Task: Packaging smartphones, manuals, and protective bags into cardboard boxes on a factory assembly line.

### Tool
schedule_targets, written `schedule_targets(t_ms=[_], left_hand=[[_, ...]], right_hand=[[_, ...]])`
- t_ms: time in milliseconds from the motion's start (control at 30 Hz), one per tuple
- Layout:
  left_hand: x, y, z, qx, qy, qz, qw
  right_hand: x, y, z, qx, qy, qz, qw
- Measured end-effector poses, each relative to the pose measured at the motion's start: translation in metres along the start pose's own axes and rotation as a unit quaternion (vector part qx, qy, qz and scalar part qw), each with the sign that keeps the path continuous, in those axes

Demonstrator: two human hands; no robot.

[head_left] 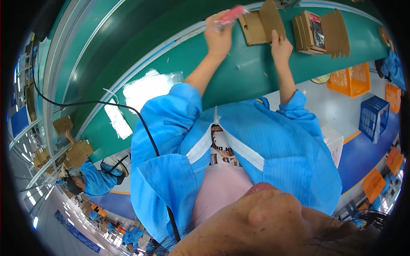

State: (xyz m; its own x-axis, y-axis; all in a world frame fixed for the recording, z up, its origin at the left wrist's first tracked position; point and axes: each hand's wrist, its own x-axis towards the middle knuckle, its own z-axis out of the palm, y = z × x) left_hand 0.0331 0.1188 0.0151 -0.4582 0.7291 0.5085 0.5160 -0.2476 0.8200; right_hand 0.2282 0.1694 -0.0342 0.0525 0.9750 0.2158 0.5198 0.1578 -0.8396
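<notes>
My left hand (218,42) is raised over the green bench, its fingers closed on a small red packet (232,15) in what looks like clear wrap. The packet is smeared by motion, so its contents cannot be made out. Just right of it, an open brown cardboard box (253,30) lies on the bench with its lid (270,19) standing up. My right hand (282,50) pinches that lid by its near edge. Farther right sits a stack of flat cardboard boxes (302,33), one open with a black-and-red packet (316,32) on it.
White plastic-wrapped items (149,90) and a smaller white packet (118,119) lie on the bench at left. A black cable (92,103) hangs across the left side. Orange (350,81) and blue crates (374,117) stand at the right. A co-worker (100,177) in blue handles cardboard at far left.
</notes>
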Motion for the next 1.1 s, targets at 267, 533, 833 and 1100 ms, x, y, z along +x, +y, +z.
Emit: schedule_targets(t_ms=[267,533,833,1100], left_hand=[[-0.031,-0.023,0.027,0.12,-0.204,-0.169,0.957],[-0.008,-0.025,0.02,0.437,-0.231,0.184,0.85],[0.002,-0.014,0.001,0.208,-0.34,0.047,0.916],[-0.053,-0.055,-0.07,0.299,-0.197,0.023,0.933]], right_hand=[[-0.038,-0.031,0.02,-0.06,-0.01,-0.084,0.995],[-0.037,-0.027,0.021,-0.072,-0.013,-0.087,0.994],[-0.018,-0.023,-0.005,-0.072,0.015,-0.123,0.99],[0.066,-0.041,-0.158,-0.138,0.083,-0.041,0.986]])
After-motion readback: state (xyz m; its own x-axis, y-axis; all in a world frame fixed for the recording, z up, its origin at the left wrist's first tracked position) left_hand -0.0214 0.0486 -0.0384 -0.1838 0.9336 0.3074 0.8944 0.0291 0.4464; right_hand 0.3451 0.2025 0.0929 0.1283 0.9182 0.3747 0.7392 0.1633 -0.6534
